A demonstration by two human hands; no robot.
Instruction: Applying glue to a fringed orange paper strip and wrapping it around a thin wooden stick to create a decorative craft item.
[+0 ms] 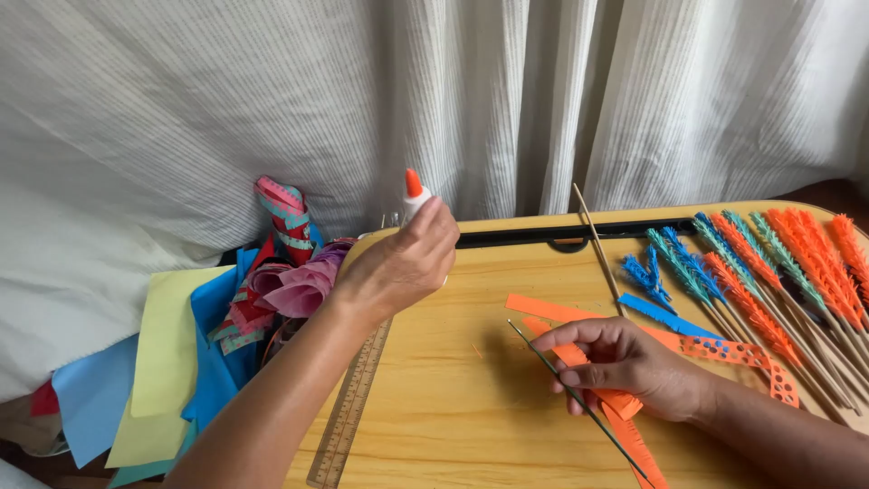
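My left hand [398,264] is raised over the back left corner of the wooden table [471,398] and grips a small white glue bottle [414,199] with an orange tip, held upright. My right hand [634,362] rests on the table and pinches a thin green stick [579,403] together with a fringed orange paper strip [625,426]. A longer orange strip [561,312] with punched holes at its right end lies under that hand, and a blue strip [665,317] lies beside it.
Several finished orange, blue and teal fringed sticks [778,272] lie in a row at the right. A bare wooden skewer [597,249] lies near them. A clear ruler [353,407] lies on the table's left edge. Coloured paper sheets [181,353] and ribbons [281,272] pile at the left, against a white curtain [272,91].
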